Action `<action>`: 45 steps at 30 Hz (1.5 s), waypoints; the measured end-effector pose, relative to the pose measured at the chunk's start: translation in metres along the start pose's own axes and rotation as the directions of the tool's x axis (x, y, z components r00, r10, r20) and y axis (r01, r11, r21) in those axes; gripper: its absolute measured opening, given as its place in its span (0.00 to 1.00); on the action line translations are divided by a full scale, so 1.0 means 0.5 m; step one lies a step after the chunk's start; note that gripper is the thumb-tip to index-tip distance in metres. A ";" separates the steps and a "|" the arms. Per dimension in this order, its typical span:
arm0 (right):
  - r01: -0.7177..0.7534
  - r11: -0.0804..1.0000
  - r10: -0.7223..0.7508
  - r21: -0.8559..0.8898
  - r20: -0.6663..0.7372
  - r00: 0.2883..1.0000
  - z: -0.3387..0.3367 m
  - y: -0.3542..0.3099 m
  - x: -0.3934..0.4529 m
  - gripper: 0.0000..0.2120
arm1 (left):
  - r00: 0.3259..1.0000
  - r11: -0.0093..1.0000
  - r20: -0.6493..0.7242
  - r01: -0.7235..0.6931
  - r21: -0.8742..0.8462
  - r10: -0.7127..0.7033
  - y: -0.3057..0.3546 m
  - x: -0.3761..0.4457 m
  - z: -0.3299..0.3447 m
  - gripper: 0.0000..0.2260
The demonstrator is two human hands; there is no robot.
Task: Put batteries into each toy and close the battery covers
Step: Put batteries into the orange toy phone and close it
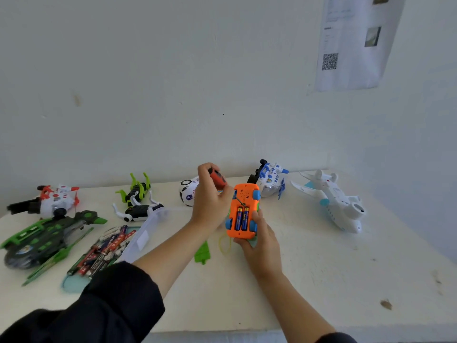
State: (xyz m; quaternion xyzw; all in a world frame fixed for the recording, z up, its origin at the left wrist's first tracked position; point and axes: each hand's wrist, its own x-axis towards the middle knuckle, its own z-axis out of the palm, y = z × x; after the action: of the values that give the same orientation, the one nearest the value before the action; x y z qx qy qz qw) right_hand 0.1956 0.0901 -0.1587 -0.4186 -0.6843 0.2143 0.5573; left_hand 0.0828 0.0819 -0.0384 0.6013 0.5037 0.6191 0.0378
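Observation:
An orange toy car [243,194] with blue wheels is held upside down above the table by my right hand [261,240], which grips its near end and right side. Its battery bay is uncovered and shows two blue batteries [241,218] side by side. My left hand [210,199] grips a screwdriver [217,179] with a red and black handle; its thin shaft points down to the car's underside just above the bay. A green cover piece [202,252] lies on the table below my hands. Loose batteries [103,251] lie in a heap at the left.
A clear plastic box [146,233] stands beside the batteries. Other toys lie around: a green and black helicopter [44,237], a white and red toy [53,200], green and white insect toys [138,194], a police ball car [188,193], a blue and white toy [270,180], a white plane [333,200].

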 end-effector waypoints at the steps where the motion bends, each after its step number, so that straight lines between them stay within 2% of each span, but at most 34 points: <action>1: 0.016 1.000 -0.016 -0.006 -0.002 1.000 -0.001 -0.001 0.000 0.38 | 0.998 0.999 0.040 0.042 0.016 -0.043 0.001 0.017 -0.001 0.19; 6: -0.007 1.000 0.008 -0.025 0.034 0.999 -0.003 0.001 0.001 0.36 | 0.941 0.971 0.243 0.241 0.010 -0.236 0.031 0.101 0.009 0.14; 10: 0.053 0.998 -0.051 -0.040 0.033 0.998 -0.006 -0.005 0.000 0.36 | 0.873 0.914 0.275 0.398 0.075 -0.403 0.036 0.135 0.009 0.13; 12: 0.044 0.998 -0.043 -0.043 0.031 0.999 -0.006 -0.003 0.002 0.37 | 0.878 0.910 0.241 0.409 0.067 -0.413 0.034 0.133 0.006 0.13; 15: 0.019 1.000 -0.019 -0.013 0.025 1.000 -0.007 -0.006 0.003 0.36 | 0.932 0.940 0.130 0.341 0.001 -0.338 0.035 0.125 -0.001 0.15; 17: 0.036 0.999 -0.037 -0.020 -0.017 0.999 -0.004 -0.007 0.001 0.33 | 0.973 0.979 0.151 0.158 0.128 -0.177 0.037 0.117 -0.009 0.15; 18: 0.048 0.998 -0.049 -0.029 -0.039 0.998 -0.003 -0.007 0.001 0.33 | 0.964 0.965 0.241 0.047 0.257 -0.111 0.039 0.110 -0.013 0.15; 20: 0.077 0.996 -0.080 -0.046 -0.065 0.995 0.000 -0.007 0.001 0.32 | 0.875 0.899 0.470 -0.110 0.425 -0.115 0.043 0.085 -0.014 0.13; 21: 0.086 0.995 -0.089 -0.049 -0.070 0.994 0.000 -0.007 0.000 0.33 | 0.821 0.881 0.547 -0.129 0.454 -0.162 0.042 0.068 -0.012 0.10; 23: 0.083 0.995 -0.087 -0.051 -0.070 0.994 -0.001 -0.005 0.000 0.33 | 0.771 0.871 0.595 -0.112 0.478 -0.227 0.031 0.033 -0.009 0.08; 29: 0.075 0.995 -0.077 -0.065 -0.041 0.996 0.000 0.002 0.003 0.35 | 0.803 0.856 0.566 -0.149 0.495 -0.187 -0.014 -0.036 -0.001 0.19; 31: 0.084 0.994 -0.087 -0.071 -0.043 0.995 -0.002 0.001 0.003 0.35 | 0.824 0.872 0.546 -0.151 0.467 -0.150 -0.016 -0.042 0.003 0.17; 36: 0.108 0.992 -0.109 -0.059 -0.003 0.994 -0.006 -0.004 0.001 0.35 | 0.866 0.873 0.481 -0.125 0.472 -0.136 -0.017 -0.033 0.018 0.05; 41: 0.050 0.997 -0.051 -0.051 -0.010 0.999 -0.003 0.004 0.001 0.35 | 0.878 0.917 0.453 -0.043 0.397 -0.156 0.001 -0.038 0.028 0.09; 43: 0.060 0.996 -0.061 -0.060 -0.013 0.998 -0.002 0.006 0.001 0.35 | 0.920 0.944 0.365 0.016 0.330 -0.143 0.011 -0.028 0.013 0.08; 45: 0.050 0.997 -0.050 -0.056 -0.005 0.999 -0.001 0.006 -0.001 0.35 | 0.957 0.915 0.249 0.038 0.401 -0.149 0.004 -0.001 -0.016 0.07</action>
State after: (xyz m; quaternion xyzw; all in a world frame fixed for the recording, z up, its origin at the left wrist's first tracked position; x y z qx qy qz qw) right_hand 0.1972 0.0914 -0.1613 -0.4173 -0.6984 0.1798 0.5529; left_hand 0.0776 0.0760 -0.0357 0.6516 0.6355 0.4139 0.0162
